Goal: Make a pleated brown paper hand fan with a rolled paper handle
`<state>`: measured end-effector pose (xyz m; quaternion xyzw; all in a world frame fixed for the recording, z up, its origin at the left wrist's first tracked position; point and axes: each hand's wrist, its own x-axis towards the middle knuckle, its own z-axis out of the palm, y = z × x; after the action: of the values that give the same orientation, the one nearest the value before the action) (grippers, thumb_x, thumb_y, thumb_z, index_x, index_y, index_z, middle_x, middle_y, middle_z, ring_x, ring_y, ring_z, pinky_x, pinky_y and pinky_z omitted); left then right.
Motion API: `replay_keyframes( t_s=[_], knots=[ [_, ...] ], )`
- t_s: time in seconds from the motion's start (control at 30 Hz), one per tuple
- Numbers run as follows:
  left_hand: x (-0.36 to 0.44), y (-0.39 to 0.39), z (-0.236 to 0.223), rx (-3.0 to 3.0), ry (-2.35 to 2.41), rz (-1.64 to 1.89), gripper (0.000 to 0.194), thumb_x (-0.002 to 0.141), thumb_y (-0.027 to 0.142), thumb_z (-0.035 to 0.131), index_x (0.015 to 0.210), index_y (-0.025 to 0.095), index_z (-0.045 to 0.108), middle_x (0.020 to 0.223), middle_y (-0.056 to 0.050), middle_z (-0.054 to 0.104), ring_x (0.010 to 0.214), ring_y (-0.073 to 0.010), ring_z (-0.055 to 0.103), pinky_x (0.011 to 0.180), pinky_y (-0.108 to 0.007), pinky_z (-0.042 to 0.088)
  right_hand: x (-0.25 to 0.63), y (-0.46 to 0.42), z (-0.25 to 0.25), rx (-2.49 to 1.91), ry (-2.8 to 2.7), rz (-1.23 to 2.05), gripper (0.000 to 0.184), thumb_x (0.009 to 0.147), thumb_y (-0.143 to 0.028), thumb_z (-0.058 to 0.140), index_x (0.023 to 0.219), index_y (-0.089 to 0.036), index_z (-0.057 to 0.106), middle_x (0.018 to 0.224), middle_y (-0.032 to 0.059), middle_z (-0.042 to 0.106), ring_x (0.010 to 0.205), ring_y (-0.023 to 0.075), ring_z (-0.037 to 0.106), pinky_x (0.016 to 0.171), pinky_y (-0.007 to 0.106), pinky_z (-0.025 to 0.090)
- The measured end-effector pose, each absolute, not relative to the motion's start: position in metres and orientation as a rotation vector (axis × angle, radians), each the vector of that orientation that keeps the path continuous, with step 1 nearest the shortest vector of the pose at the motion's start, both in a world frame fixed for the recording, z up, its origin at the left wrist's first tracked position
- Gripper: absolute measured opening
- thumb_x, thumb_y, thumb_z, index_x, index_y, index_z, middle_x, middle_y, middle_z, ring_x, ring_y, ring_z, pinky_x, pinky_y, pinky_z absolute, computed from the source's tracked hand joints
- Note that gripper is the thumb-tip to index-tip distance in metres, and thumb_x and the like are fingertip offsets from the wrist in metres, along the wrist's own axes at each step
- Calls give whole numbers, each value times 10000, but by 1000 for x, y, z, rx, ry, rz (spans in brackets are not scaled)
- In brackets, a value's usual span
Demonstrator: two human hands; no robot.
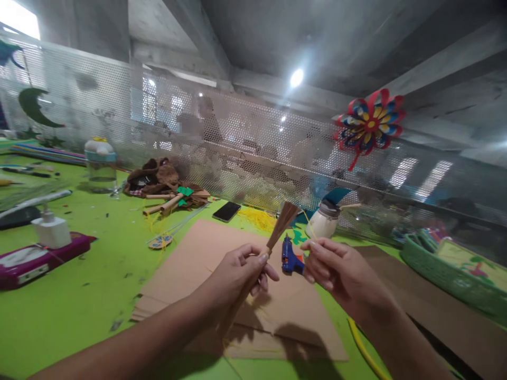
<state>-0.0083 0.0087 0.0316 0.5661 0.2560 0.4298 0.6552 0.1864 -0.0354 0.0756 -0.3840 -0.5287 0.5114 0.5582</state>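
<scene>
My left hand [249, 266] is closed around a folded strip of brown paper [284, 220], pinched at its narrow middle with the upper end fanned out. Its lower part runs down behind my wrist. Off to the right, my right hand [332, 266] pinches a thin yellow strand [309, 222] between thumb and fingertips. Between both hands a blue glue gun [291, 256] lies on the table. Beneath them is a stack of brown paper sheets [198, 253], with loose yellow strands on it.
On the green table [99, 311] are a purple power strip [75, 244] with a white plug, a glass jar [101, 171], a phone [226, 211], brown paper rolls [170, 203], yellow strands [257, 217] and a white jar [322, 221]. A green basket [447, 269] stands right. Behind rises a perforated screen [245, 142].
</scene>
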Motion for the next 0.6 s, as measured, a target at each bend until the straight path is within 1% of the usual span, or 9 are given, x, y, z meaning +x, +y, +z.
replay_keyframes(
  t_s=[0.13, 0.2, 0.23, 0.3, 0.33, 0.4, 0.43, 0.5, 0.6],
  knots=[
    [-12, 15, 30, 1209, 491, 1016, 301, 868, 438, 599, 895, 138, 589, 823, -65, 679, 606, -89, 549, 545, -198, 396, 156, -54, 54, -1074, -1503, 1076, 315, 943, -427, 506, 926, -142, 640, 459, -75, 435, 412, 77, 377, 464, 227, 292],
    [-14, 17, 31, 1154, 456, 1025, 296, 871, 426, 597, 914, 134, 613, 817, -49, 656, 600, -86, 545, 556, -204, 414, 142, -61, 41, -1155, -1736, 916, 350, 973, -424, 417, 901, -150, 623, 473, -63, 448, 413, 90, 399, 458, 231, 292],
    [-14, 17, 32, 1116, 445, 1031, 292, 865, 417, 605, 932, 133, 619, 804, -41, 643, 600, -87, 543, 560, -206, 421, 137, -63, 34, -1163, -1880, 777, 360, 985, -400, 377, 869, -154, 614, 516, -36, 495, 451, 104, 449, 478, 237, 313],
    [-15, 17, 34, 1036, 439, 1037, 283, 857, 389, 618, 969, 129, 623, 757, -27, 614, 608, -92, 539, 560, -204, 424, 130, -64, 20, -1149, -2132, 359, 392, 995, -325, 306, 788, -157, 593, 612, 26, 584, 533, 141, 534, 519, 259, 335],
    [-14, 17, 35, 995, 446, 1041, 274, 860, 369, 614, 984, 125, 624, 726, -21, 597, 610, -94, 535, 554, -200, 419, 128, -63, 13, -1145, -2216, 144, 403, 991, -290, 284, 754, -161, 583, 635, 46, 610, 546, 156, 556, 521, 270, 329],
    [-13, 17, 36, 912, 474, 1064, 244, 873, 316, 593, 1003, 112, 625, 694, -15, 573, 607, -89, 520, 544, -188, 405, 124, -61, -2, -1152, -2305, -167, 408, 980, -251, 273, 711, -178, 570, 598, 46, 622, 493, 166, 556, 491, 289, 289],
    [-13, 17, 37, 879, 488, 1077, 233, 879, 291, 579, 1010, 105, 626, 692, -15, 569, 600, -84, 510, 540, -183, 398, 122, -60, -8, -1149, -2335, -241, 402, 977, -246, 279, 701, -188, 566, 570, 35, 618, 463, 165, 549, 476, 295, 268],
    [-12, 18, 37, 829, 512, 1103, 230, 885, 268, 557, 1015, 92, 629, 696, -20, 565, 587, -78, 493, 533, -182, 389, 116, -61, -21, -1143, -2344, -287, 409, 978, -258, 274, 691, -204, 560, 536, 19, 614, 428, 160, 542, 459, 302, 240],
    [-11, 18, 38, 793, 508, 1115, 287, 891, 338, 545, 996, 83, 624, 704, -25, 554, 598, -85, 487, 542, -194, 390, 104, -62, -36, -1170, -2277, -294, 468, 991, -293, 225, 668, -211, 553, 510, 21, 611, 404, 161, 538, 454, 308, 218]
  ],
)
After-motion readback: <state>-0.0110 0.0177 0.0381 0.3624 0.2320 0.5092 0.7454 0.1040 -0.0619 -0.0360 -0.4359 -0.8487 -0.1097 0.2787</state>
